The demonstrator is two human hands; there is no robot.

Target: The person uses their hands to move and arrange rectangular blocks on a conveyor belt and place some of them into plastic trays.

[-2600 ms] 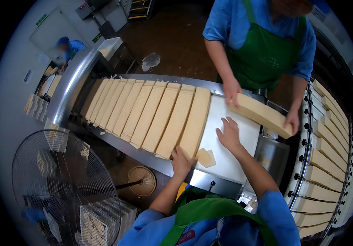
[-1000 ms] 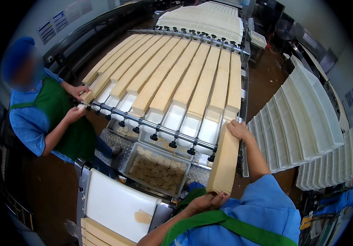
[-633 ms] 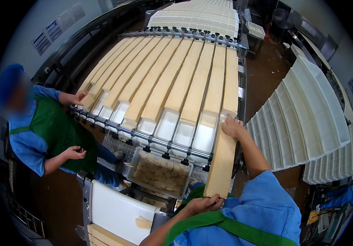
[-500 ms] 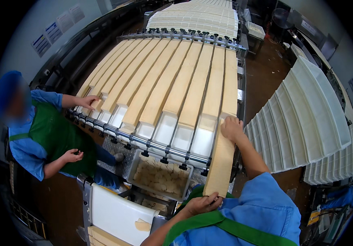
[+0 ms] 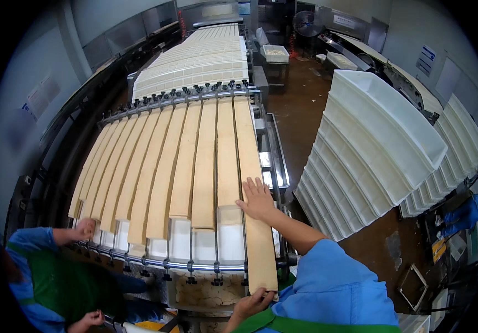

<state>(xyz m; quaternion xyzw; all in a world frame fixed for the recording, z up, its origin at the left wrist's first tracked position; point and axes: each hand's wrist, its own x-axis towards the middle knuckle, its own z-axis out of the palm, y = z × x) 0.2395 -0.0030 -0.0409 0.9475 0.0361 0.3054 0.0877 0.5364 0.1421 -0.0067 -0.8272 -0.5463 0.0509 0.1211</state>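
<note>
Hidden/cut off: left hand (image 5: 254, 302) sits at the bottom centre, partly behind the slab's (image 5: 254, 222) near end and the green apron; fingers curl up round that end, so it grips the slab, though the palm isn't visible. A co-worker, lower left, is cut by the frame edge, head out of view; one hand (image 5: 85, 227) is on the near ends of the leftmost strips, grip hard to tell; the other hand (image 5: 90, 319) is at the bottom edge, blurred. Bin (image 5: 208, 291) under the conveyor's near end is mostly covered by rollers and rail; its contents look like pale crumbly scraps, not clear.

Vs 0.5 s ago: view has tipped up, so more of the far conveyor (image 5: 200, 61) shows at top centre. Slab now lies further up along the rightmost lane, beside the other strips (image 5: 167, 166), rather than hanging off the near end. Right hand (image 5: 258, 197) has stayed flat on it, fingers spread, pressing, not clenched. Co-worker has dropped lower in frame.

Slab: centre, running from the right hand down to the left hand, its near end overhanging the rail.

Containers: white trays (image 5: 377, 150) stacked on edge, right of centre, look empty; a second stack (image 5: 461, 150) further right, partly cut off. White crate (image 5: 275, 53), top centre, holds pale pieces, too small to tell.
</note>
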